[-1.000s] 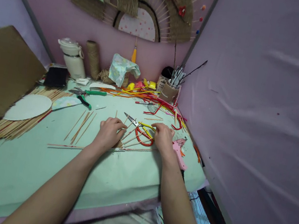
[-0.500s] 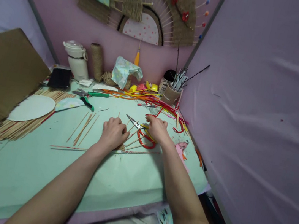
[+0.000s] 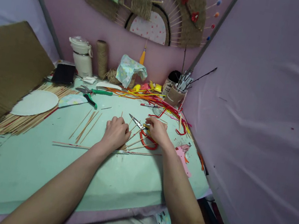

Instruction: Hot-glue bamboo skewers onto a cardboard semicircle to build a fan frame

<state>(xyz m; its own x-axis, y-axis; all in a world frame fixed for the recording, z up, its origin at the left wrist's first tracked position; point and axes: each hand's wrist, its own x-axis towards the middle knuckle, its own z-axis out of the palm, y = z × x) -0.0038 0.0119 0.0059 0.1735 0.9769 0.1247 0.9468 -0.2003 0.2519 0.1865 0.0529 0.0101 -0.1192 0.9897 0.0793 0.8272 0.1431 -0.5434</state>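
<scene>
Thin wooden sticks (image 3: 137,145) fan out over the table from a small brown piece (image 3: 123,147) beside my left hand. My left hand (image 3: 116,133) rests on this fan with its fingers curled down, hiding part of it. My right hand (image 3: 157,129) is closed in a pinch at the outer end of one thin stick (image 3: 135,134); its fingertips are small in the view. Scissors with red handles (image 3: 148,141) lie under the sticks between my hands, blades pointing away to the left. A long thin stick (image 3: 71,145) lies crosswise in front of the fan.
Several loose sticks (image 3: 85,127) lie left of my hands. Green-handled pliers (image 3: 102,92) sit further back. Along the back stand a white jug (image 3: 82,63), a twine roll (image 3: 101,59) and a holder with twigs (image 3: 175,95). A brown board (image 3: 7,63) leans at the left.
The whole view has shifted slightly to the left, so things appear further right. Both hands keep almost the same place and pose over the stick fan.
</scene>
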